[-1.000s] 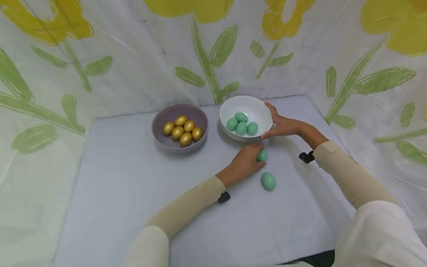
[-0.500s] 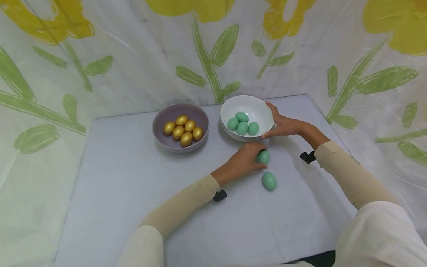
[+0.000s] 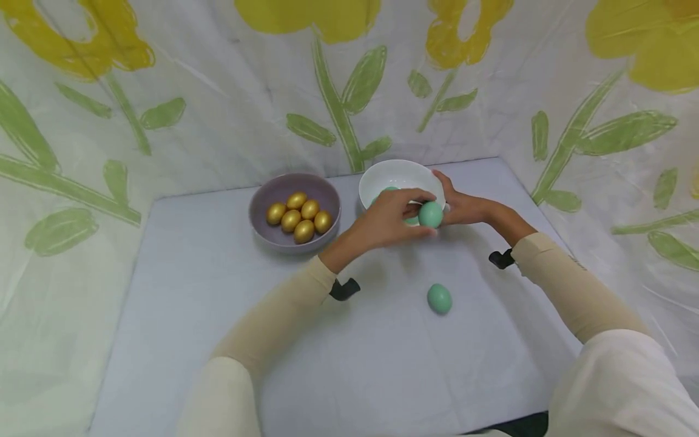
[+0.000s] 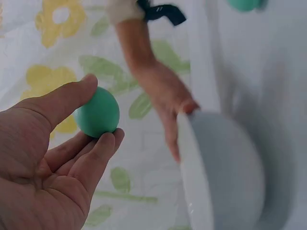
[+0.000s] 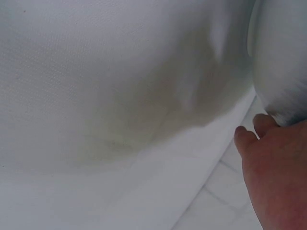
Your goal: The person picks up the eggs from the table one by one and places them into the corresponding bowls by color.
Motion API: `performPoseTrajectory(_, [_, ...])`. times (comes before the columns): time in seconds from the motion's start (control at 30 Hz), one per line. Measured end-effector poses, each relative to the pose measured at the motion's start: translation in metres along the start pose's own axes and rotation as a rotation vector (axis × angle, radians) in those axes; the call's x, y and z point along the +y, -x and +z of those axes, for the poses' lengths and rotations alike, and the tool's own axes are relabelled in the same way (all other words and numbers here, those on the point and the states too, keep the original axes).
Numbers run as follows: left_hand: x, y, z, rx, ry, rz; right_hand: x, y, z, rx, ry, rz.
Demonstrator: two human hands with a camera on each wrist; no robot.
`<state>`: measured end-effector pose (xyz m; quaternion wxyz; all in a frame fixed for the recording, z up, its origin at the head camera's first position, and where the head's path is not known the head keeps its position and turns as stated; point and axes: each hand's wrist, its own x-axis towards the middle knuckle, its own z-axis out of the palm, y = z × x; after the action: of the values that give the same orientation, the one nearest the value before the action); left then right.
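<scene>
My left hand (image 3: 384,220) pinches a green egg (image 3: 431,215) between thumb and fingertips, raised over the near right side of the white bowl (image 3: 401,170). In the left wrist view that same egg (image 4: 98,113) is clear of the bowl's rim. My right hand (image 3: 464,206) grips the right side of the white bowl. Green eggs inside the bowl are mostly hidden behind my left hand. Another green egg (image 3: 439,299) lies on the table in front of the bowl. The right wrist view catches my right hand (image 5: 278,165) against the bowl's outer wall (image 5: 280,52).
Left of the white bowl stands a purple bowl (image 3: 259,230) with several golden eggs (image 3: 290,221) in it. A white cloth covers the table (image 3: 202,291). Behind it hangs a curtain (image 3: 218,121) painted with flowers.
My left hand has lifted the green egg off the table and carried it up and away to the white bowl. My right hand has stayed on the bowl.
</scene>
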<state>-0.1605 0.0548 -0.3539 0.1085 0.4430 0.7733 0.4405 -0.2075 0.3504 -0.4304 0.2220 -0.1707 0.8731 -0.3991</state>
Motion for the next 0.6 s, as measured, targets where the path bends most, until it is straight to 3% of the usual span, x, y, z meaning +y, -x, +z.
performPoseTrajectory(0.1, [0.002,-0.014,-0.020,0.049,-0.055,0.012,-0.001,0.000,0.001,0.011,0.014,0.014])
performPoseTrajectory(0.2, [-0.004,-0.028,-0.034,0.054,-0.054,0.002,-0.001,-0.001,0.002,0.018,0.026,0.024])
performPoseTrajectory(0.37, [-0.028,-0.047,-0.051,0.033,-0.066,-0.066,-0.002,-0.002,0.006,0.015,0.035,0.067])
performPoseTrajectory(0.6, [-0.064,-0.064,-0.062,0.004,-0.270,-0.186,-0.003,0.002,0.005,0.047,0.050,0.112])
